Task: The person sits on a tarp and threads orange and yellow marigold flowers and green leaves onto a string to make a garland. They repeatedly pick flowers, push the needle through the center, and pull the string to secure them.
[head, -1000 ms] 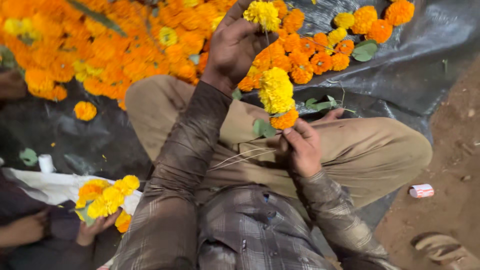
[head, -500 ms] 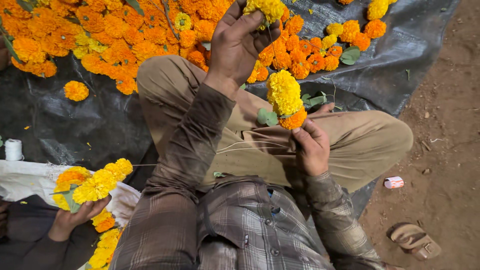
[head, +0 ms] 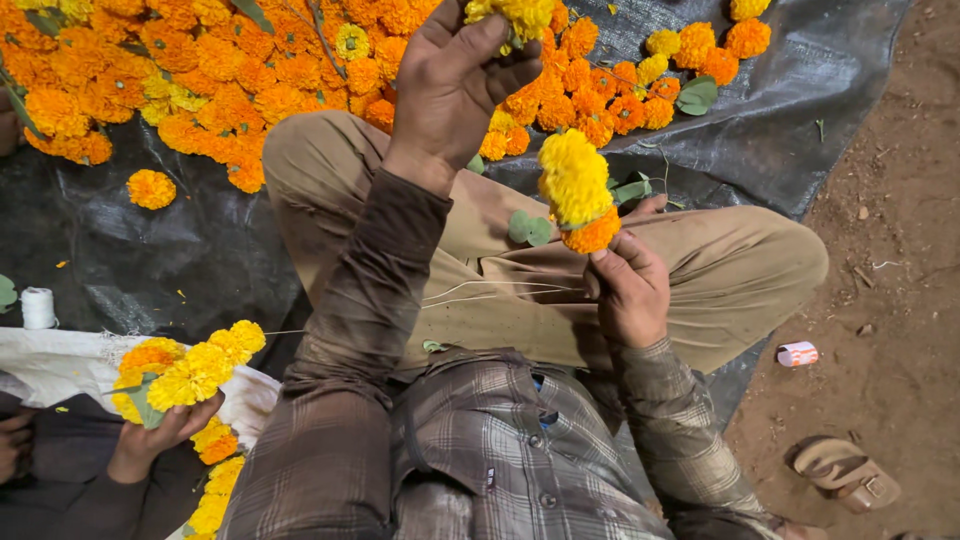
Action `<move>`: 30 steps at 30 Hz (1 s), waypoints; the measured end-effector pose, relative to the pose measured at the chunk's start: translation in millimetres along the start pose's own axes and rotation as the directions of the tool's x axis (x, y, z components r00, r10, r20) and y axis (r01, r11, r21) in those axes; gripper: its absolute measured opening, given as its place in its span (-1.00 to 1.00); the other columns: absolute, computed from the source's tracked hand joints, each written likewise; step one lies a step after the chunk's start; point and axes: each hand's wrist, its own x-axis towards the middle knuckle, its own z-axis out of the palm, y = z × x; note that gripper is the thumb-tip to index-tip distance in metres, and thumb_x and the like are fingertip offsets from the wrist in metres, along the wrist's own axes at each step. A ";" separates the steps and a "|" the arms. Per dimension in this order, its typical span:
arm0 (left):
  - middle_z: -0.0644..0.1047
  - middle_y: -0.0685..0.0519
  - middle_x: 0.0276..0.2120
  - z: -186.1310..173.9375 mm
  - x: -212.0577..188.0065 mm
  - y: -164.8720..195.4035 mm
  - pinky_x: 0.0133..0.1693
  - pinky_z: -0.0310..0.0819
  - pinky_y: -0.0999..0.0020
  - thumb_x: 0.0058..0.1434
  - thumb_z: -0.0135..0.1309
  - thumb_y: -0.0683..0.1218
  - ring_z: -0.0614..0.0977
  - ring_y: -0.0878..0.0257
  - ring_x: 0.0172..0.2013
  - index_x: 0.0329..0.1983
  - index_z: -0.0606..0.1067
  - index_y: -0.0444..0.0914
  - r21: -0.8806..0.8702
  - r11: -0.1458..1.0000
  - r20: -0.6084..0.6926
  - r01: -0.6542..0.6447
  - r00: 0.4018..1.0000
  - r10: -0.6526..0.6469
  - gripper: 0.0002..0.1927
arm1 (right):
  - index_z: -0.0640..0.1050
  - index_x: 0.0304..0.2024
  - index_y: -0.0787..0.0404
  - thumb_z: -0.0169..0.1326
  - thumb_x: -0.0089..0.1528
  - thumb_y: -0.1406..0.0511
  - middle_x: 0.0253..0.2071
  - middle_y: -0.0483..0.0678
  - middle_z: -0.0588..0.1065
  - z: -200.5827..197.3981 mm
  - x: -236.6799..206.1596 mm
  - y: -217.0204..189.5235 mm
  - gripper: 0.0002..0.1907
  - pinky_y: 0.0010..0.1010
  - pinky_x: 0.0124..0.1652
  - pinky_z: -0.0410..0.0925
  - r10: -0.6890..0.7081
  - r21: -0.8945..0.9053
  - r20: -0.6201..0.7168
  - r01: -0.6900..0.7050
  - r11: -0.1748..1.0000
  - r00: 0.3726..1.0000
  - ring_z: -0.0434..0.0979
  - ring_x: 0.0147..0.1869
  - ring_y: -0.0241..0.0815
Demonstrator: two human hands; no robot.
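Left hand: the left hand (head: 455, 85) is raised at about 12 o'clock in the view, fingers curled and pinched shut on a yellow marigold (head: 515, 15) at the top edge.
Right hand: the right hand (head: 625, 290) sits lower, near 3 o'clock of the lap, closed around the bottom end of a strung stack of marigolds (head: 578, 190) — several yellow blooms above, one orange bloom lowest, touching the fingertips.
Stack and hands: the stack stands nearly upright above the right hand and lies at about 5 o'clock from the left hand, near it but apart.
Threads: pale threads (head: 480, 292) run across the tan trousers (head: 720, 270) toward the right hand (where they end I cannot tell).
Leaves: green leaves (head: 530, 230) lie just beside the stack at its 8 o'clock.
Loose flowers: a heap of orange and yellow marigolds (head: 200, 70) spreads over the dark plastic sheet (head: 800, 90) from 10 to 1 o'clock.
Single bloom: a lone orange marigold (head: 151, 188) lies on the sheet at 9 o'clock.
Neighbour: another person's hand (head: 160, 430) at 8 o'clock grips a garland of yellow and orange blooms (head: 190, 370) — over a white cloth (head: 60, 365).
Spool: a white thread spool (head: 38, 307) stands at the far left edge.
Ground: a sandal (head: 845, 472) and a small white-and-red packet (head: 797, 353) lie on the bare earth at 4 o'clock.
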 end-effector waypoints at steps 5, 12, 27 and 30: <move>0.60 -0.02 -0.01 -7.6 6.3 -4.5 -0.07 0.67 0.21 0.49 0.11 -0.15 0.69 0.16 -0.10 0.21 0.47 -0.30 0.047 0.999 -0.038 0.005 0.999 -0.003 -0.72 | 0.50 -0.04 0.48 0.02 0.39 0.39 -0.40 -0.10 0.42 -7.2 3.1 3.0 -0.80 -0.56 -0.39 0.20 -0.017 -0.007 -0.001 0.017 1.000 1.000 0.31 -0.43 -0.37; 0.60 0.01 -0.03 -10.5 12.4 -6.3 -0.03 0.67 0.14 0.50 0.10 -0.16 0.70 0.17 -0.12 0.16 0.52 -0.30 0.082 0.997 -0.008 -0.011 1.000 0.011 -0.78 | 0.50 -0.01 0.46 0.00 0.39 0.40 -0.37 -0.08 0.44 -12.1 7.5 3.9 -0.79 -0.54 -0.37 0.24 -0.030 0.002 0.048 0.030 1.000 0.998 0.35 -0.41 -0.35; 0.62 -0.01 -0.04 1.9 9.1 -3.0 -0.07 0.69 0.20 0.45 0.13 -0.21 0.69 0.20 -0.09 0.11 0.53 -0.31 0.121 0.992 -0.026 0.030 0.999 -0.028 -0.80 | 0.50 -0.09 0.45 -0.01 0.39 0.39 -0.41 -0.09 0.42 -10.2 12.8 -0.1 -0.83 -0.56 -0.40 0.22 0.003 -0.044 0.043 -0.002 0.999 0.999 0.32 -0.44 -0.36; 0.62 0.01 -0.02 1.9 7.5 -1.3 0.01 0.71 0.14 0.41 0.17 -0.22 0.69 0.21 -0.02 0.13 0.52 -0.31 0.178 0.984 -0.041 0.027 0.999 -0.020 -0.75 | 0.50 -0.09 0.45 -0.01 0.39 0.39 -0.40 -0.09 0.42 -9.3 12.2 -1.2 -0.83 -0.56 -0.39 0.22 0.003 -0.029 0.047 -0.002 1.000 0.999 0.33 -0.43 -0.36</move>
